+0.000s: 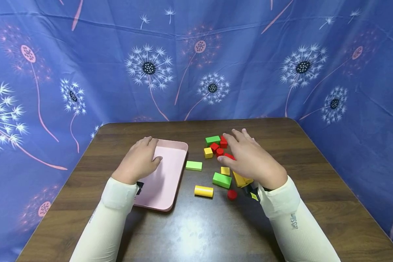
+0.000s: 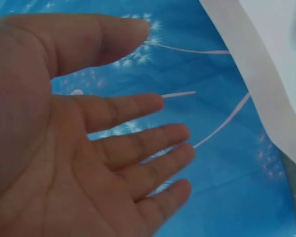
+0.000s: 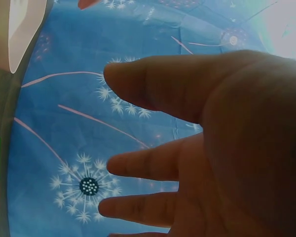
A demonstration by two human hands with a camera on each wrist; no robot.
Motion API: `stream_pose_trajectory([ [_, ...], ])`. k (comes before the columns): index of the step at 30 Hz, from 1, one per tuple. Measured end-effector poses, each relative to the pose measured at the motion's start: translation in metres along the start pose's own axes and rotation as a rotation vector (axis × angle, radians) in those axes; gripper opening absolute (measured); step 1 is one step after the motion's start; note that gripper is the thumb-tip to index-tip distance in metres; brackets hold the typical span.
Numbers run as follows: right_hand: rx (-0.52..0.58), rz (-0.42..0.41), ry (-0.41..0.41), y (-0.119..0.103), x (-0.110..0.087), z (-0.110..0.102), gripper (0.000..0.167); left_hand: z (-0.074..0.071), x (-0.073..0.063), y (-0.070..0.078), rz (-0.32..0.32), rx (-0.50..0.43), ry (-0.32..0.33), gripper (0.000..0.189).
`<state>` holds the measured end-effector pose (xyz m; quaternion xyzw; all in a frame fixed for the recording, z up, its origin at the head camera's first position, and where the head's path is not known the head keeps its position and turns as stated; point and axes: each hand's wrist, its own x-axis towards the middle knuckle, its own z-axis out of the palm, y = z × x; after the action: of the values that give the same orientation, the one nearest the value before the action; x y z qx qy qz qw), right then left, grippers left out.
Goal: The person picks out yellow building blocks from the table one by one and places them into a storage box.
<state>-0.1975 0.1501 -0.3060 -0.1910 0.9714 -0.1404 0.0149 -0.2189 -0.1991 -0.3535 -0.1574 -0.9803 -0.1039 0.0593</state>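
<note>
My left hand (image 1: 138, 160) hovers over the left side of a pink tray (image 1: 165, 174), its fingers extended and holding nothing. In the left wrist view the palm and spread fingers of that left hand (image 2: 103, 153) show plainly. Above the right part of a group of toy blocks is my right hand (image 1: 253, 160), fingers straight and apart, with nothing in its grasp. Beneath or beside it lie red blocks (image 1: 214, 147), yellow blocks (image 1: 238, 179) partly hidden by the hand, a green block (image 1: 222, 180) and a red round block (image 1: 232, 194).
A light green block (image 1: 194, 166) lies beside the tray's right edge. Nearer the front is a yellow cylinder (image 1: 203, 191). A yellow cube (image 1: 208, 153) and another green block (image 1: 213, 141) sit farther back. Behind the wooden table (image 1: 249, 233) hangs a blue dandelion-print cloth (image 1: 249, 54).
</note>
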Motion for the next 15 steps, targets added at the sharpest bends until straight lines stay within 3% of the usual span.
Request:
stream_pose_trajectory([
  [15, -0.027, -0.009, -0.085, 0.0, 0.001, 0.003, 0.065, 0.03, 0.015, -0.025, -0.05, 0.013, 0.011, 0.061],
])
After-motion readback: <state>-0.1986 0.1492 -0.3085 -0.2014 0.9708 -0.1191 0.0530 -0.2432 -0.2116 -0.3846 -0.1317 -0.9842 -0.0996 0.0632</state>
